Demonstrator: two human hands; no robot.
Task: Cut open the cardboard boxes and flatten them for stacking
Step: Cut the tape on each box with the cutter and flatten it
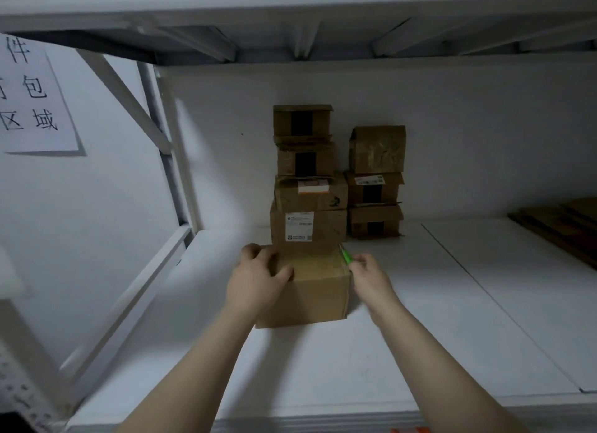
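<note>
left grip clutches box; right grip pinches green cutter, blade hidden.

Hands on box — cutter out.

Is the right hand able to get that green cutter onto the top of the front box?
Probably yes. The right hand holds the green cutter at the top right edge of the front box, and the left hand grips only its left side.

Box stacks block rear centre; flattened cardboard far right; white shelf between open.
</note>
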